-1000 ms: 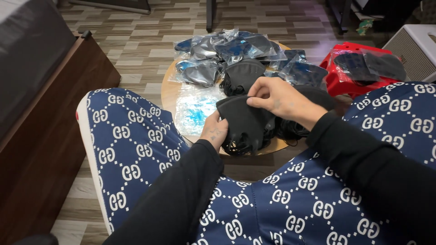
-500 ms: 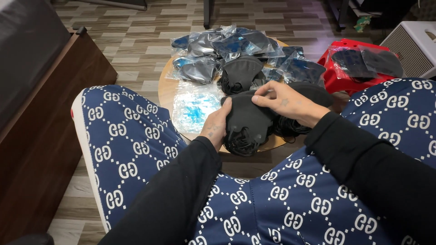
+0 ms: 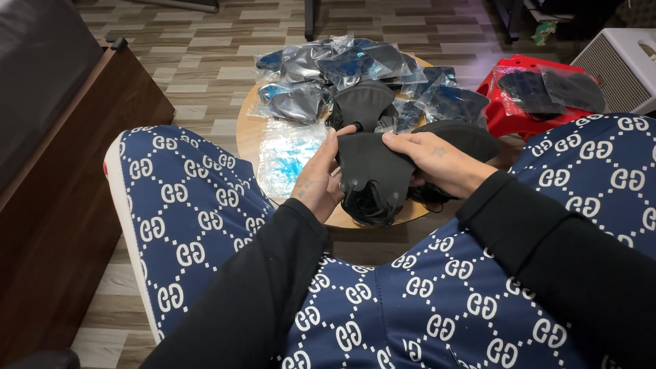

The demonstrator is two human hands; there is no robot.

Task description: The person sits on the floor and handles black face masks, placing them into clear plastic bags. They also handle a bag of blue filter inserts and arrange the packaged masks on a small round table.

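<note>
Looking down from the head view, both hands grip one black face mask [image 3: 372, 167] above the round wooden worktop [image 3: 247, 137]: left hand [image 3: 321, 179] fingers closed on its left edge, right hand [image 3: 437, 160] fingers pinching the top. Bagged masks [image 3: 355, 65] lie just beyond.

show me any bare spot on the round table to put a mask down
Little bare wood shows on the round table: only a thin strip along its left rim, beside the clear bags, and a sliver of near rim below the black mask that both hands hold. The far half is crowded with bagged masks. The red stool is covered too.
</note>
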